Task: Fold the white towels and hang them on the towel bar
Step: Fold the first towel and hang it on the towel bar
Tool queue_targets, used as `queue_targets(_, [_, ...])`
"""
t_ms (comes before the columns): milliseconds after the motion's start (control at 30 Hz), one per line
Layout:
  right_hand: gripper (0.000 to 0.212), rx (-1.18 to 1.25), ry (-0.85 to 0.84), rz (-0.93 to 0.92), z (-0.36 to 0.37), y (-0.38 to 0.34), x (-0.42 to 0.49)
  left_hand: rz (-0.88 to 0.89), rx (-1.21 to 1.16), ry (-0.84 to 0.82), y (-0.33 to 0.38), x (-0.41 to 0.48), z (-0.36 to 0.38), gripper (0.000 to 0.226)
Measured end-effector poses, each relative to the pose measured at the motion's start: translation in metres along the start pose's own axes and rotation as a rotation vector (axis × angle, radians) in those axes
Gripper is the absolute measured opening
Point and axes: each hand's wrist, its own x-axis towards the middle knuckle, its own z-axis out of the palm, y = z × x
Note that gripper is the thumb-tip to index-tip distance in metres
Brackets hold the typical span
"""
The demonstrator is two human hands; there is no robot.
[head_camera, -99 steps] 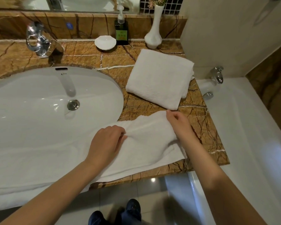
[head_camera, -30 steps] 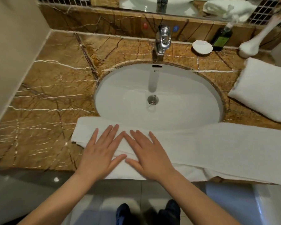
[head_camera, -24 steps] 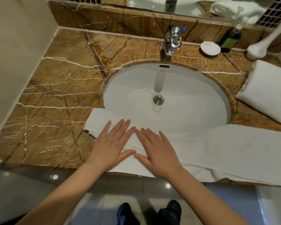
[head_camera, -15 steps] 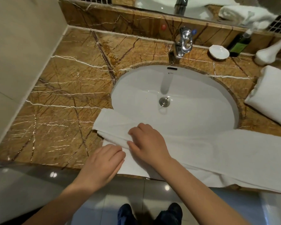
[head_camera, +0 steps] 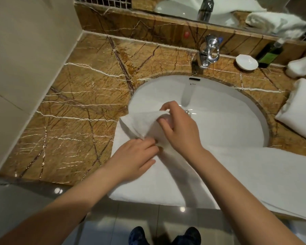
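A long white towel [head_camera: 254, 174], folded into a strip, lies along the front of the marble counter and across the near rim of the sink. My right hand [head_camera: 180, 131] pinches its left end and holds that end lifted above the basin. My left hand [head_camera: 132, 160] grips the near edge of the same end, just below the raised flap. A second white towel [head_camera: 300, 110], folded into a pad, rests on the counter at the far right. No towel bar is in view.
The white sink [head_camera: 219, 112] fills the counter's middle, with a chrome tap [head_camera: 208, 52] behind it. A soap dish [head_camera: 246, 61], a dark bottle [head_camera: 270, 53] and a white vase [head_camera: 300, 65] stand at the back right. A wall [head_camera: 25, 50] bounds the brown marble counter [head_camera: 78, 112] on the left.
Both hands lay flat on the towel's left end a second ago. Now they have closed on it, and the right hand has lifted the end up over the sink.
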Motion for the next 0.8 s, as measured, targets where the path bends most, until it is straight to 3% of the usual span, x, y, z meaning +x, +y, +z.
queue_targets(100, [0.022,-0.042,0.052,-0.082,-0.016,-0.009,0.003,-0.032,0.115,-0.068,-0.017,0.004,0.001,0.041])
queue_targets(200, [0.027,-0.093,0.083,-0.199,-0.019,-0.015,-0.015,-0.129,0.143,-0.139,-0.033,0.000,-0.009,0.040])
queue_targets(267, [0.033,-0.099,-0.020,-0.252,-0.011,-0.016,-0.037,-0.248,0.023,-0.118,-0.043,-0.010,-0.011,0.023])
queue_targets(300, [0.037,-0.107,-0.101,-0.257,-0.005,-0.016,-0.049,-0.305,-0.056,-0.070,-0.046,-0.017,-0.012,0.029])
queue_targets(367, [0.043,-0.127,-0.241,-0.198,0.009,-0.012,-0.070,-0.433,-0.358,0.104,-0.047,-0.035,-0.017,0.036])
queue_targets(433, [0.045,-0.151,-0.329,-0.156,0.022,-0.006,-0.082,-0.660,-0.864,0.301,-0.042,-0.044,-0.024,0.034])
queue_targets(500, [0.051,-0.259,-0.379,-0.263,0.031,-0.002,-0.087,-0.853,-1.207,0.396,-0.039,-0.040,-0.028,0.028])
queue_targets(567, [0.055,-0.330,-0.343,-0.340,0.039,-0.001,-0.089,-0.867,-1.126,0.378,-0.042,-0.028,-0.033,0.017])
queue_targets(700, [0.058,-0.371,-0.266,-0.337,0.047,-0.008,-0.088,-0.840,-0.820,0.266,-0.052,-0.007,-0.032,0.048])
queue_targets(800, [0.047,-0.342,-0.156,-0.309,0.048,-0.017,-0.082,-0.872,-0.741,0.317,-0.059,-0.006,-0.027,0.048])
